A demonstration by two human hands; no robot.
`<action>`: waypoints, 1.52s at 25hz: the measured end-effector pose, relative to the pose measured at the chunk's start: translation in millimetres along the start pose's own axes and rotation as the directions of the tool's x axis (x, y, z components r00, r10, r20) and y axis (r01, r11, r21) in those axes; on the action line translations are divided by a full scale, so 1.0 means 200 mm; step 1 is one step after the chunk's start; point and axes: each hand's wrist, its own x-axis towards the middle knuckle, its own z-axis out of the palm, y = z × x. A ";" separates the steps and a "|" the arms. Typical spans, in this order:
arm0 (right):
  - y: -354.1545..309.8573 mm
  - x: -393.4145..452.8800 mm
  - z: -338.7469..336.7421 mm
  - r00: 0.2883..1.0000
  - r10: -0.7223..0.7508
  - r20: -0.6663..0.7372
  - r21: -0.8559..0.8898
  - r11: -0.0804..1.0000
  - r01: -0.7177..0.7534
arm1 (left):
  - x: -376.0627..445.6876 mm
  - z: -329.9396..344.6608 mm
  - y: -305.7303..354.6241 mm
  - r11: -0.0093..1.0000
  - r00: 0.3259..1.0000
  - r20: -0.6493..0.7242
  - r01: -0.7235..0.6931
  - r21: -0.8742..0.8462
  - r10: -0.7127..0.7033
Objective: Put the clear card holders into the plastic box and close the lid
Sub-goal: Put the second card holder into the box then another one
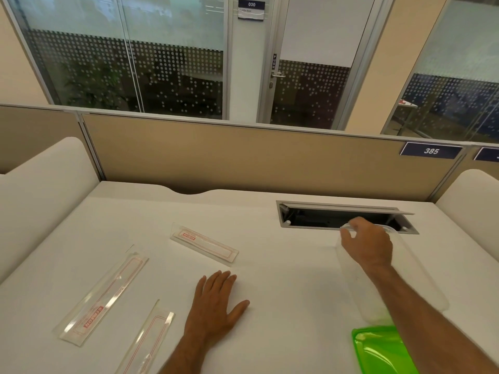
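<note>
Right fingers [351,225] curled over the plastic box [421,279] rim, left fingers [218,279] flat on the desk [283,292].

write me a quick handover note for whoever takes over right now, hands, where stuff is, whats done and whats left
Left hand: flat on the desk, fingers straight, holding nothing.
Right hand: fingers curled over the far rim of the clear plastic box on the right side of the desk.
Green lid: off, lying at the box's near end.
Card holders: three, all loose on the desk: far one, long left one, near one.
Done: box open.
Left: load all three holders, then fit the lid.
</note>
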 end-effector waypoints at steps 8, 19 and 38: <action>-0.53 -0.19 0.26 0.897 -0.292 0.333 0.176 0.954 0.245 | 0.25 -0.28 -0.18 0.995 0.978 -0.191 -0.088 -0.035 0.080; -0.90 -0.35 0.68 0.671 -0.342 0.658 0.246 0.940 0.238 | 0.55 -0.45 -0.56 0.964 0.974 0.173 0.099 0.248 -0.145; -0.62 -0.32 0.50 0.806 -0.459 0.374 0.266 0.886 0.381 | 0.43 -0.49 -0.38 0.971 0.972 -0.136 -0.171 0.168 0.194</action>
